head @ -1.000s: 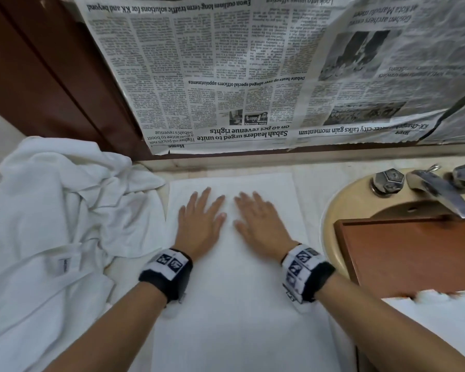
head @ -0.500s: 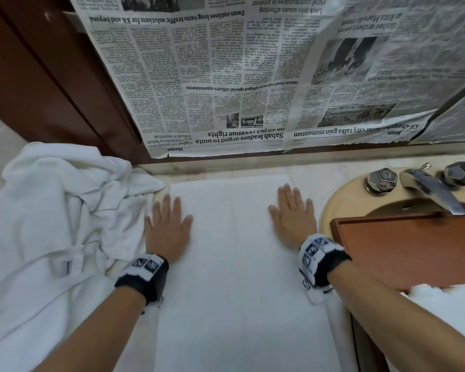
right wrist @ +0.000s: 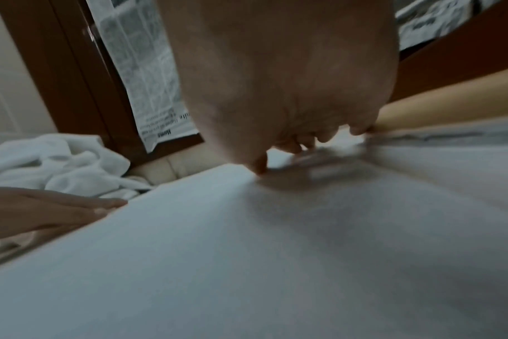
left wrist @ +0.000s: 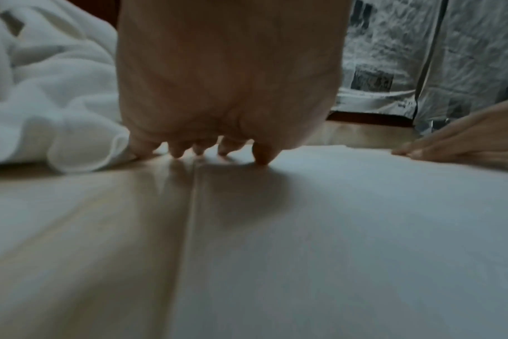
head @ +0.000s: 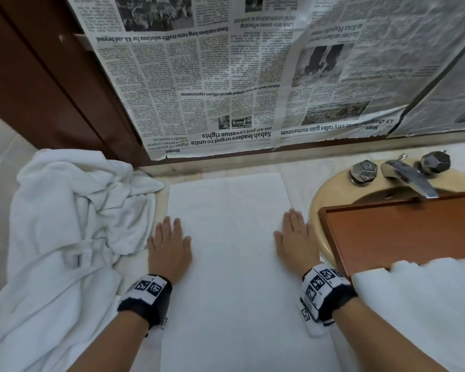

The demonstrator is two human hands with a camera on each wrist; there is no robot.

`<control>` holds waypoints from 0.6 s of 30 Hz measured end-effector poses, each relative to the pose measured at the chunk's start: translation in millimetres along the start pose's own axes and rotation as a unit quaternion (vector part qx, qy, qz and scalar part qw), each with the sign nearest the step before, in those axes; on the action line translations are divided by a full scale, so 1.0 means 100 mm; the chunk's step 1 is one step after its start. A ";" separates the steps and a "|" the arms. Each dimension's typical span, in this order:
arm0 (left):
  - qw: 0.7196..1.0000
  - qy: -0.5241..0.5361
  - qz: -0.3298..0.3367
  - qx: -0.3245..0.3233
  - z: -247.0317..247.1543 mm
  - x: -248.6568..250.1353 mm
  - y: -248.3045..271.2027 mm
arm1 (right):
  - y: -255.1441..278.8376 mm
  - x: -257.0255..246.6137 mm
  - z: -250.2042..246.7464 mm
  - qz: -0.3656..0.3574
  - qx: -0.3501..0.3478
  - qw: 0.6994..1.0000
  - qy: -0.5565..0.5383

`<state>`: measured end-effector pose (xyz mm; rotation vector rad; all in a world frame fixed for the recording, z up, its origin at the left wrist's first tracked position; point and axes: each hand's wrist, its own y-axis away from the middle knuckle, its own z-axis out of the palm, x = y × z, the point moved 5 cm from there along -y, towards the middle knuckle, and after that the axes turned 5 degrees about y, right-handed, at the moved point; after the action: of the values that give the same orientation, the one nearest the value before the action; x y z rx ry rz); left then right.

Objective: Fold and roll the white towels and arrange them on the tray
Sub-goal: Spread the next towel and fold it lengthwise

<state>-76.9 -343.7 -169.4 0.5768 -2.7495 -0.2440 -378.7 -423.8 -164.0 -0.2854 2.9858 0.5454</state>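
A white towel (head: 231, 237) lies folded flat in a long strip on the counter, running from the wall toward me. My left hand (head: 169, 245) presses flat on its left edge with straight fingers. My right hand (head: 295, 240) presses flat on its right edge. The wrist views show the same towel (left wrist: 334, 229) (right wrist: 218, 252) under my left hand (left wrist: 203, 146) and my right hand (right wrist: 305, 142). A wooden tray (head: 403, 232) sits over the sink at the right. Part of another white towel (head: 419, 299) covers the tray's near corner.
A heap of crumpled white towels (head: 65, 232) lies at the left of the counter. A beige sink (head: 322, 200) with a chrome tap (head: 408, 175) is at the right. Newspaper (head: 253, 76) covers the wall behind.
Both hands slid apart from the towel's middle to its left and right edges, then drew a little toward me along those edges, staying flat on the towel.
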 end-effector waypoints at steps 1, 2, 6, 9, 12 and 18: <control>1.000 0.015 0.013 0.018 -0.07 0.11 -0.02 | 0.09 0.02 -0.05 0.016 0.033 0.999 -0.028; 0.998 0.039 0.037 0.029 -0.11 0.25 -0.05 | 0.19 0.03 -0.10 0.029 0.072 0.995 -0.056; 0.981 0.127 0.145 -0.015 -0.03 1.13 -0.21 | 0.51 0.16 -0.11 0.101 0.126 0.982 -0.102; 0.968 0.144 0.198 -0.051 0.13 1.85 -0.33 | 0.56 0.28 -0.01 0.149 0.090 0.978 -0.111; 0.965 0.138 0.206 -0.079 0.27 2.38 -0.42 | 0.57 0.36 0.02 0.162 0.094 0.975 -0.121; 0.987 0.040 0.133 -0.078 0.43 2.70 -0.55 | 0.61 0.40 0.08 0.151 0.110 0.972 -0.140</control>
<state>-306.2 -502.0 -148.1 0.1711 -2.6608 -0.3576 -429.7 -372.1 -155.3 0.2466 2.7874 0.2445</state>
